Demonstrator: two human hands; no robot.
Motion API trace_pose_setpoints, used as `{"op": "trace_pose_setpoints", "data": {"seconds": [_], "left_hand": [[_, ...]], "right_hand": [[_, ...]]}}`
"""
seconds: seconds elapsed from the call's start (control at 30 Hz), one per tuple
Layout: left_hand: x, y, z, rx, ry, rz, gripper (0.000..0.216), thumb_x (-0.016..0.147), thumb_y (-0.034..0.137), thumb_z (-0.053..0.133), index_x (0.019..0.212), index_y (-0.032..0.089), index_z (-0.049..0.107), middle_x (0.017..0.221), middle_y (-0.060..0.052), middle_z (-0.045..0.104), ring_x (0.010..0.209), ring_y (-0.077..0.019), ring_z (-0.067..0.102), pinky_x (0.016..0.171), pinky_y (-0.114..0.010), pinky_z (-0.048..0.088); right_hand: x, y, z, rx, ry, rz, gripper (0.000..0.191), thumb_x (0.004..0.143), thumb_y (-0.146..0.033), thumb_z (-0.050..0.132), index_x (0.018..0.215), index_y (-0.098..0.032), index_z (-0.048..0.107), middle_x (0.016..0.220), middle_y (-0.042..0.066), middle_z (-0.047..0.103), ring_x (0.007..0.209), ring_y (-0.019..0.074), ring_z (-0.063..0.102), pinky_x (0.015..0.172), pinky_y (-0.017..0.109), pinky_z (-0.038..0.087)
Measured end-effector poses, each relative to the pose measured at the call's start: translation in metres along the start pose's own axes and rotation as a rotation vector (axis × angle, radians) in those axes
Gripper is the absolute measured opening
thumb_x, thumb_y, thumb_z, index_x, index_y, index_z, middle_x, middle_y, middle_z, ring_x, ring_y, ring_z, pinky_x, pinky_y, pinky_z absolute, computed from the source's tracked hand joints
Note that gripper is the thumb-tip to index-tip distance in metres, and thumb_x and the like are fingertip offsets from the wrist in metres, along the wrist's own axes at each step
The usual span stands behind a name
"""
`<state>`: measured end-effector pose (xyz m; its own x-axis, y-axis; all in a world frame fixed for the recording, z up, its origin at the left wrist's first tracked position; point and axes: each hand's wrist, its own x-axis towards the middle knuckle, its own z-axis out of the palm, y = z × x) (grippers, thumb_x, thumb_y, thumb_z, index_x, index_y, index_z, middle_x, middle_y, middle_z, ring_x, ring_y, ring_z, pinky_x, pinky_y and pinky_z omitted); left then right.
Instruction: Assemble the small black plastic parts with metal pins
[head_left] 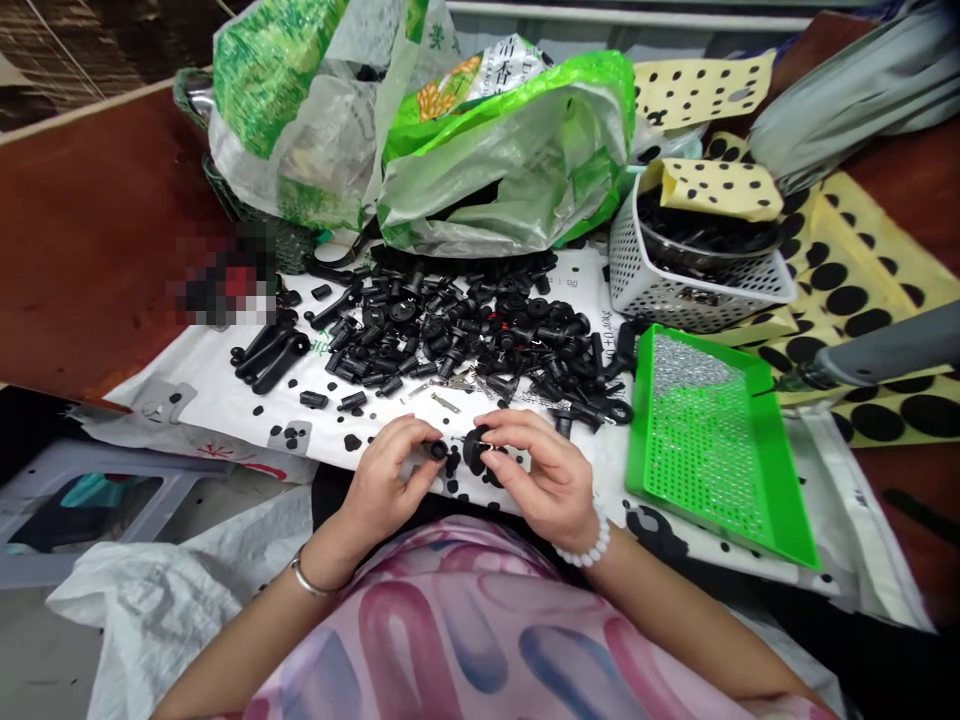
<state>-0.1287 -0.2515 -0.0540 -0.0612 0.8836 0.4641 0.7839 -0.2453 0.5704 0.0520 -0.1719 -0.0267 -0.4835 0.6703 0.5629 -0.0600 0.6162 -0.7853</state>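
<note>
My left hand [390, 472] pinches a small black plastic piece [438, 449] between thumb and fingers. My right hand [541, 470] is closed round a larger round black plastic part [474, 449], with a thin metal pin showing at its fingertips. The two parts sit close together, just above the near edge of the white sheet [225, 400]. Right behind my hands lies a big heap of black plastic parts [465, 330] with a few small metal pieces [446, 402] among them.
A green perforated tray [709, 440] lies to the right. A white basket [690, 280] of black parts stands behind it. Green-and-white plastic bags [450, 130] fill the back. Yellow sheets with black round pads [847, 280] and a grey power tool [885, 350] lie at right.
</note>
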Motion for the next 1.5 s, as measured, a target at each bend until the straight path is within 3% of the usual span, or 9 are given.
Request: {"op": "trace_pose_setpoints", "data": {"seconds": [0.3,0.47,0.63,0.77,0.97,1.07,1.17,1.37,1.5], "left_hand": [[0.003,0.008,-0.006,-0.109,-0.072,0.08,0.024,0.083,0.015,0.053,0.107,0.018,0.055,0.097,-0.007,0.06,0.103,-0.0194,0.054,0.087,-0.034,0.047],[0.005,0.007,-0.009,-0.263,-0.104,0.062,0.025,0.084,0.017,0.055,0.109,0.019,0.056,0.097,-0.007,0.06,0.091,-0.0156,0.059,0.079,-0.028,0.049],[0.004,0.006,-0.006,-0.306,-0.132,-0.02,0.026,0.084,0.019,0.055,0.11,0.02,0.057,0.097,-0.006,0.065,0.088,-0.0144,0.062,0.078,-0.025,0.05],[0.005,0.01,-0.005,-0.338,-0.175,-0.041,0.023,0.083,0.02,0.056,0.106,0.018,0.06,0.093,-0.005,0.067,0.083,-0.0139,0.063,0.076,-0.024,0.051],[0.008,0.018,0.004,-0.337,-0.123,-0.01,0.021,0.083,0.019,0.055,0.102,0.015,0.063,0.089,-0.008,0.068,0.08,-0.0151,0.063,0.072,-0.025,0.052],[0.011,0.02,0.005,-0.372,-0.128,-0.056,0.021,0.083,0.02,0.056,0.101,0.015,0.063,0.087,-0.007,0.068,0.079,-0.0153,0.063,0.071,-0.026,0.052],[0.012,0.021,0.003,-0.432,-0.184,-0.114,0.02,0.083,0.021,0.056,0.101,0.016,0.064,0.086,-0.006,0.068,0.076,-0.0146,0.063,0.071,-0.026,0.052],[0.009,0.022,0.007,-0.339,-0.199,-0.025,0.021,0.085,0.019,0.052,0.103,0.016,0.062,0.09,-0.008,0.068,0.081,-0.0158,0.063,0.074,-0.029,0.052],[0.009,0.021,0.006,-0.342,-0.168,-0.019,0.02,0.085,0.02,0.053,0.102,0.015,0.062,0.091,-0.008,0.068,0.082,-0.0154,0.063,0.074,-0.027,0.051]], "right_hand": [[0.003,-0.001,0.001,-0.085,-0.153,-0.106,0.013,0.083,-0.014,0.054,0.093,-0.018,0.061,0.097,0.011,0.066,0.087,0.0188,0.062,0.076,0.035,0.052],[0.006,0.003,-0.001,-0.063,-0.19,-0.044,0.011,0.085,-0.015,0.054,0.094,-0.018,0.06,0.096,0.011,0.065,0.089,0.0183,0.062,0.078,0.034,0.052],[0.012,0.0,-0.013,-0.222,-0.368,-0.231,0.036,0.085,-0.025,0.056,0.119,-0.013,0.049,0.108,0.015,0.062,0.1,0.0213,0.059,0.083,0.036,0.051],[0.012,0.0,-0.017,-0.418,-0.447,-0.298,0.032,0.09,-0.03,0.048,0.116,-0.011,0.052,0.104,0.015,0.063,0.095,0.0208,0.061,0.079,0.032,0.052],[0.011,-0.002,-0.017,-0.514,-0.384,-0.07,0.039,0.091,-0.044,0.043,0.082,-0.012,0.062,0.059,0.004,0.061,0.052,0.0127,0.057,0.051,0.023,0.044],[0.013,-0.009,-0.024,-0.534,-0.42,-0.125,0.047,0.087,-0.051,0.046,0.103,-0.009,0.059,0.083,0.012,0.066,0.072,0.0185,0.064,0.061,0.026,0.05],[0.014,-0.011,-0.029,-0.545,-0.519,-0.293,0.045,0.091,-0.039,0.045,0.123,-0.008,0.046,0.116,0.019,0.058,0.103,0.0238,0.059,0.08,0.032,0.051],[0.012,-0.006,-0.022,-0.541,-0.48,-0.054,0.038,0.089,-0.046,0.045,0.097,-0.013,0.06,0.073,0.008,0.066,0.064,0.0168,0.063,0.057,0.025,0.049],[0.014,-0.01,-0.026,-0.478,-0.511,-0.038,0.042,0.09,-0.045,0.043,0.111,-0.01,0.055,0.088,0.012,0.066,0.074,0.0186,0.064,0.064,0.028,0.052]]}}
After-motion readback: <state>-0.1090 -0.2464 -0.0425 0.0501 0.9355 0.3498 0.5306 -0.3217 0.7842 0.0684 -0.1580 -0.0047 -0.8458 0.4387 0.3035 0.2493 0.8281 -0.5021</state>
